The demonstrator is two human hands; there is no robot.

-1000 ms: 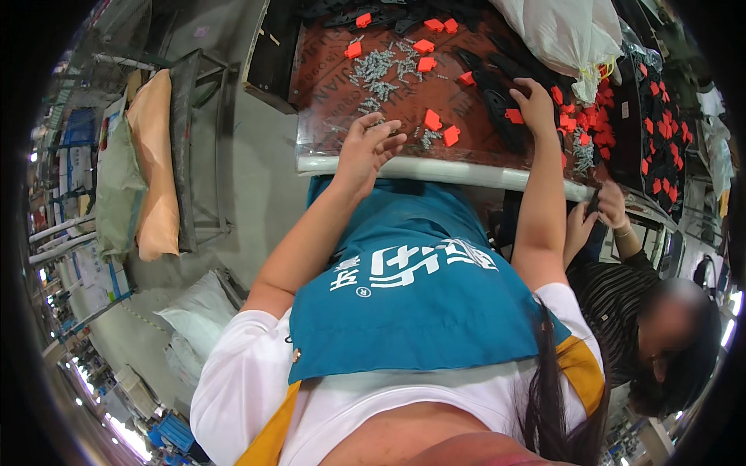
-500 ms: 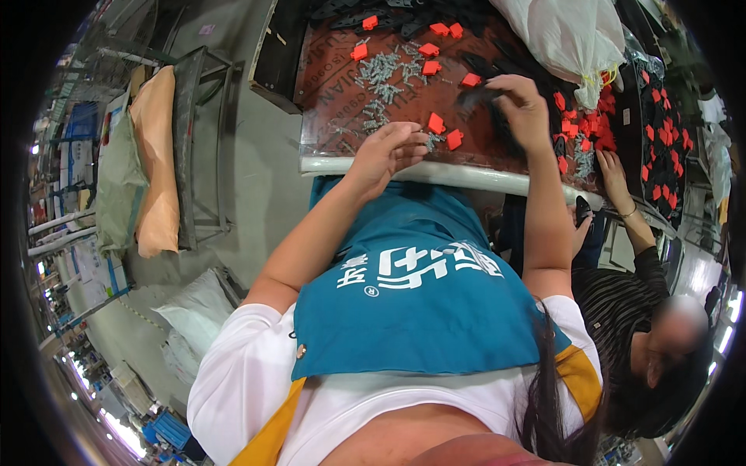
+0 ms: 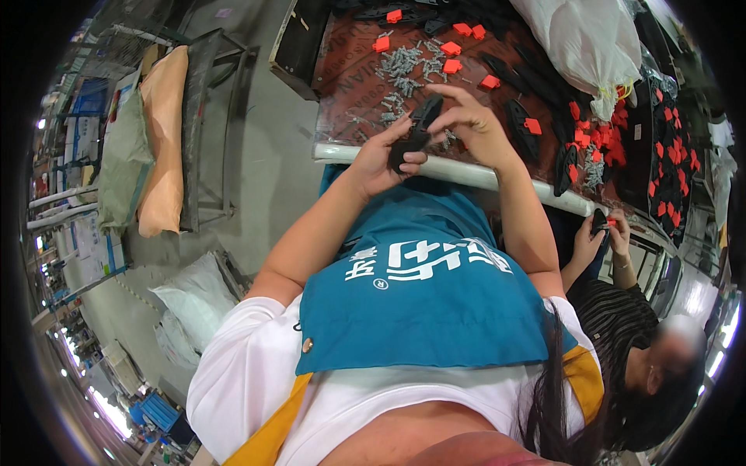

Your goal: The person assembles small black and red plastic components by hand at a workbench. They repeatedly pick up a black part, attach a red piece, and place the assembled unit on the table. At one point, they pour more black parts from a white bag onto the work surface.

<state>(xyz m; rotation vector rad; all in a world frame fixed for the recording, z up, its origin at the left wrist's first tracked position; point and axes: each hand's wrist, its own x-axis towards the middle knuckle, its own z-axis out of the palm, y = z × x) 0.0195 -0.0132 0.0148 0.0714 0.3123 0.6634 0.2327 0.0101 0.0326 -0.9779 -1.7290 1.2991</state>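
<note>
Left hand (image 3: 378, 161) grasps elongated black plastic-looking part (image 3: 420, 130); right hand (image 3: 475, 132) half-curled alongside, contact unclear. Probably light, stiff, smooth; best held by long edges.

The left hand (image 3: 378, 161) is covering part of the black piece (image 3: 425, 115), and the right hand (image 3: 475, 128) is hiding some of the surface (image 3: 346, 81). The top edge is cutting off the white bag (image 3: 579, 46) and further black parts (image 3: 420, 15). Small metal pieces (image 3: 402, 65) are overlapping, hiding one another. A co-worker's hands (image 3: 620, 238) are partly hiding another dark piece (image 3: 598, 222).
</note>
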